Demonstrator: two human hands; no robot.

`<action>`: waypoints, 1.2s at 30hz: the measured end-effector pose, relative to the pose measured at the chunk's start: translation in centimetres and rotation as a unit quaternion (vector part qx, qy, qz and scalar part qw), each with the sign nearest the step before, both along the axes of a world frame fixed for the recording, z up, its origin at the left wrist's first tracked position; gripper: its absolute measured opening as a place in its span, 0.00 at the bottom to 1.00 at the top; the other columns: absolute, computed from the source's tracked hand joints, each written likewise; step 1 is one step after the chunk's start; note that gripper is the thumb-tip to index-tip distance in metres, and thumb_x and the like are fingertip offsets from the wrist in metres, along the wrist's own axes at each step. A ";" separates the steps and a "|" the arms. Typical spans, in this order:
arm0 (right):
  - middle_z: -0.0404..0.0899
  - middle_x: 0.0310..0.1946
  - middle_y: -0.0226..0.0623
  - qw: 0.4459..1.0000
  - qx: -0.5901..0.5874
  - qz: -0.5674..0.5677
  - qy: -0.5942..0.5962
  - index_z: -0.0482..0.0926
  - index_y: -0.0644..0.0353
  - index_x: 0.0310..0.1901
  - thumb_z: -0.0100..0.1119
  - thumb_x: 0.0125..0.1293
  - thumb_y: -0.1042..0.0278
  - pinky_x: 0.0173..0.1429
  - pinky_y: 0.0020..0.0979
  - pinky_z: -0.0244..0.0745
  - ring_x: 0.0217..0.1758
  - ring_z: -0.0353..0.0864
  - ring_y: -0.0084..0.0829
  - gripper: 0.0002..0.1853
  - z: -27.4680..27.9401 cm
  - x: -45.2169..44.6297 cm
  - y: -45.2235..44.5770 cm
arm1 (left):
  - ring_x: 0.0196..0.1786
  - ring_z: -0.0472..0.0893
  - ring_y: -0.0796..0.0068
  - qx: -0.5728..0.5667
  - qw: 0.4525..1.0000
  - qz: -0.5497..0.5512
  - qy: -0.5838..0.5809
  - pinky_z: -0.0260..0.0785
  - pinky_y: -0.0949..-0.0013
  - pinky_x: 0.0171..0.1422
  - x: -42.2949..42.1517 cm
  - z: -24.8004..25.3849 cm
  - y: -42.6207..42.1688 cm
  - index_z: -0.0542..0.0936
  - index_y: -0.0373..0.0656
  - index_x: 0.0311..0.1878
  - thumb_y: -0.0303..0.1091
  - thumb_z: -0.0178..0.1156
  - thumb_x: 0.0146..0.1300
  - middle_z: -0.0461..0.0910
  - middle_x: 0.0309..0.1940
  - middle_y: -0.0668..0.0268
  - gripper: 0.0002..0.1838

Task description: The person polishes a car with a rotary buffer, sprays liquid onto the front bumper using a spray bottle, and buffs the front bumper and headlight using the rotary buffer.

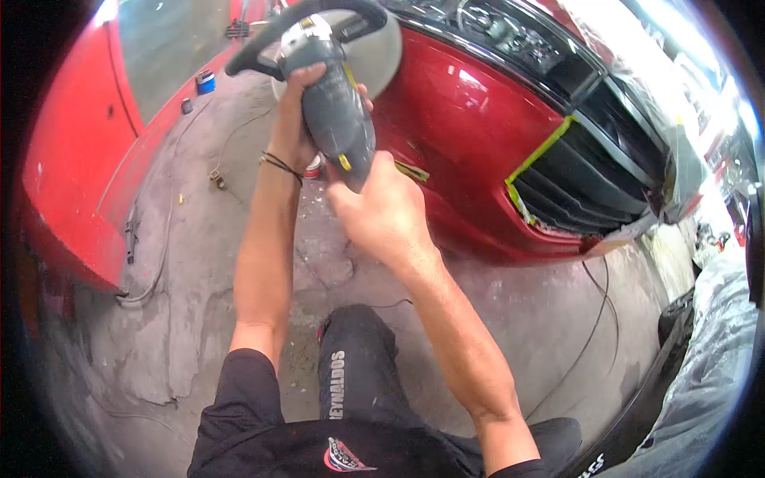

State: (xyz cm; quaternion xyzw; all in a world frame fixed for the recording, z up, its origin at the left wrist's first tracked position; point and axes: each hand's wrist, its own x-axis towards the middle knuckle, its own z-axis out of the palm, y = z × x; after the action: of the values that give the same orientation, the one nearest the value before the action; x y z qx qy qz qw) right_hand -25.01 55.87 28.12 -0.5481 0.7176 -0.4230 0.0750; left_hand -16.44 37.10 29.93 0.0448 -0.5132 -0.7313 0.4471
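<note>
A dark grey electric polisher (333,107) with a black loop handle is held in both hands at the top of the view. My left hand (297,119) wraps round the front of its body, fingertips showing on the far side. At the rear end, my right hand (384,205) is closed round the grip. The pale round pad (381,57) lies in front of the car's glossy red body panel (470,131); whether it touches is unclear. Part of the pad is hidden behind the polisher and its handle.
Yellow-green masking tape (542,151) edges a black grille (586,183) on the car. Another red panel (68,171) stands at left. A blue container (205,81), a small red can (313,167) and a hose (166,231) are on the concrete floor. Plastic sheeting (705,358) hangs at right.
</note>
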 end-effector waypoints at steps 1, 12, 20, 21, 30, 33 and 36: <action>0.87 0.40 0.70 1.000 -0.003 0.004 -0.010 0.73 0.75 0.52 0.68 0.65 0.55 0.60 0.60 0.81 0.49 0.89 0.69 0.28 0.6 0.0 1.0 | 0.47 0.92 0.55 0.007 1.000 0.001 -0.006 0.88 0.53 0.55 -0.6 1.1 0.8 0.80 0.32 0.60 0.62 0.65 0.68 0.89 0.48 0.49 0.37; 0.89 0.37 0.43 0.942 -0.125 -0.127 -0.284 0.83 0.68 0.51 0.75 0.65 0.65 0.47 0.39 0.82 0.40 0.88 0.33 0.19 -12.9 -4.0 15.6 | 0.44 0.90 0.63 -0.090 0.988 -0.041 -0.115 0.86 0.58 0.53 -9.3 -7.2 18.9 0.82 0.31 0.59 0.39 0.77 0.60 0.89 0.46 0.55 0.29; 0.80 0.67 0.47 0.906 -0.053 -0.048 -0.418 0.71 0.64 0.75 0.86 0.56 0.61 0.76 0.45 0.74 0.71 0.80 0.40 0.47 -35.0 -8.6 16.8 | 0.48 0.92 0.68 -0.279 0.934 0.077 -0.208 0.83 0.63 0.55 -11.6 -18.9 23.6 0.89 0.35 0.55 0.34 0.85 0.53 0.93 0.47 0.59 0.27; 0.79 0.69 0.47 0.903 -0.067 -0.023 -0.424 0.68 0.64 0.77 0.86 0.56 0.60 0.78 0.45 0.73 0.73 0.78 0.41 0.50 -38.0 -8.7 16.7 | 0.48 0.93 0.67 -0.334 0.910 0.122 -0.214 0.83 0.63 0.55 -11.5 -19.8 24.0 0.88 0.34 0.55 0.34 0.85 0.52 0.93 0.48 0.57 0.28; 0.87 0.51 0.34 0.826 -0.251 0.116 -0.492 0.82 0.64 0.61 0.81 0.62 0.65 0.61 0.39 0.83 0.54 0.86 0.31 0.28 -21.9 -12.4 14.2 | 0.46 0.89 0.74 -0.366 0.859 0.250 -0.258 0.83 0.65 0.53 -17.0 -6.7 26.0 0.87 0.32 0.52 0.27 0.83 0.55 0.91 0.46 0.64 0.23; 0.89 0.41 0.31 0.875 -0.133 0.075 -0.460 0.86 0.64 0.48 0.79 0.62 0.65 0.53 0.39 0.83 0.45 0.86 0.29 0.17 -17.1 -14.2 14.8 | 0.42 0.87 0.76 -0.299 0.919 0.188 -0.178 0.83 0.67 0.50 -17.9 -3.5 25.9 0.88 0.33 0.51 0.23 0.81 0.57 0.88 0.43 0.67 0.19; 0.85 0.32 0.26 0.902 -0.170 0.024 -0.396 0.86 0.63 0.42 0.80 0.61 0.65 0.40 0.32 0.78 0.35 0.81 0.20 0.14 -17.6 -13.4 17.1 | 0.42 0.86 0.74 -0.230 0.938 0.161 -0.203 0.82 0.67 0.51 -16.9 -4.8 27.5 0.87 0.33 0.52 0.24 0.79 0.57 0.88 0.43 0.65 0.20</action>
State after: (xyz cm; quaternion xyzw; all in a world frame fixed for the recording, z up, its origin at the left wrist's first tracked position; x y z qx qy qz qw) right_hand -38.41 72.95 10.47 -0.3571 0.5322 -0.7189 0.2692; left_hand -33.29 64.56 25.17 0.1700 -0.7329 -0.4871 0.4435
